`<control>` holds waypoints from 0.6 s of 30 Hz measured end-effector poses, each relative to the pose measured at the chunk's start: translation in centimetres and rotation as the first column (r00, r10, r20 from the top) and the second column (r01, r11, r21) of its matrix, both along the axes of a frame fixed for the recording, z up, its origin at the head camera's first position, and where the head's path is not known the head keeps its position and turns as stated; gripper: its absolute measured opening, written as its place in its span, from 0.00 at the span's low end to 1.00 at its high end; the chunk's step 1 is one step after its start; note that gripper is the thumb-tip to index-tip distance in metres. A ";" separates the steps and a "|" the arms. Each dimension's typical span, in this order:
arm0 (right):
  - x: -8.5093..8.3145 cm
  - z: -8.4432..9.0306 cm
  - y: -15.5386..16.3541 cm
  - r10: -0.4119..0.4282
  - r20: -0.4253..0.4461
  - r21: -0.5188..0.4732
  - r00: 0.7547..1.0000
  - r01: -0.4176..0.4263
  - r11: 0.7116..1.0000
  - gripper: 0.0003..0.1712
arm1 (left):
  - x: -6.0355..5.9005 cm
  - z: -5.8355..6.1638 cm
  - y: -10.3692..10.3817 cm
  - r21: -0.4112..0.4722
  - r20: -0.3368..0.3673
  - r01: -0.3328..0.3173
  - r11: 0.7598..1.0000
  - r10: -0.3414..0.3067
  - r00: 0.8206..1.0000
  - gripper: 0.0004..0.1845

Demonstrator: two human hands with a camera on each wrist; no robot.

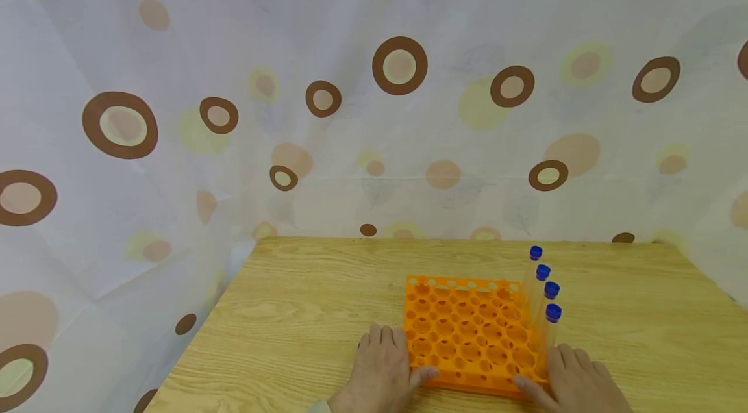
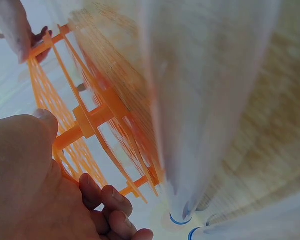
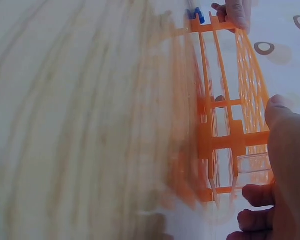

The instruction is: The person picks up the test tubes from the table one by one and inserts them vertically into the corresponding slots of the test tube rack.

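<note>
- Orange rack point(image 1: 470, 335) is set near the table's point(image 1: 304, 309) 6 o'clock edge; bare wood is left at 9 and 12.
- Four blue-capped tubes point(image 1: 546, 299) are stood along its 3 o'clock side.
- Left hand point(image 1: 382, 367) is laid flat at the rack's 9 o'clock side, thumb hooked on its near corner.
- Right hand point(image 1: 575, 377) is placed likewise at 3, thumb pressed against the rack.

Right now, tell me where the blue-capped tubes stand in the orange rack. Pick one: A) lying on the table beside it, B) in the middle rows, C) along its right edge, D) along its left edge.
C: in the head view the four blue-capped tubes stand upright in a line along the right edge of the orange rack, near the right hand.
</note>
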State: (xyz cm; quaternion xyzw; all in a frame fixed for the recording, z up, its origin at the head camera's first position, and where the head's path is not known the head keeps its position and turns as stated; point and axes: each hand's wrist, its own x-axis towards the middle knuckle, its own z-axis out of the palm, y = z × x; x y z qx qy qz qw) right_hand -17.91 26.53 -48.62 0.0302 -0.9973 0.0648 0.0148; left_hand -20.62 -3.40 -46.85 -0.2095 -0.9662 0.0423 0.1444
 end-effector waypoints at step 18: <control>0.8 -1.1 0.5 0.079 -0.279 0.167 0.957 -0.033 0.985 0.35 | 0.2 0.3 0.0 0.031 0.031 0.001 1.000 -0.002 1.000 0.38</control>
